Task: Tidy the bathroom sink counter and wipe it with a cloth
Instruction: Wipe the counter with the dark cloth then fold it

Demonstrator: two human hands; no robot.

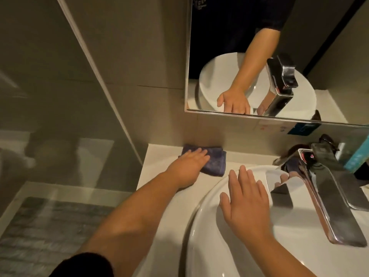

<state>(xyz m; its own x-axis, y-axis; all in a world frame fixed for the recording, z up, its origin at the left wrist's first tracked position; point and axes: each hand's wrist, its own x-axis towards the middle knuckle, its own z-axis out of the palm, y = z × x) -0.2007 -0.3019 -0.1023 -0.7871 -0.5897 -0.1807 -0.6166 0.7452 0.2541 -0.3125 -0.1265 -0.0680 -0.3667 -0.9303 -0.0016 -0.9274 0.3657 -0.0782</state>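
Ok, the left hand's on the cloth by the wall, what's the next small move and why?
Probably drag the purple cloth toward you along the white counter: the left hand presses it flat in the back corner, and the strip beside the basin lies ahead.

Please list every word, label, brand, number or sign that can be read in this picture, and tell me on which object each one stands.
No text here can be read with confidence.
Teal box at the right edge: pale lettering, too blurred to read.
Blue label below the mirror: blurred, unreadable.
Small marks on the wall strip under the mirror: too small to read.
Print on the dark shirt, seen in the mirror: blurred and cut off.
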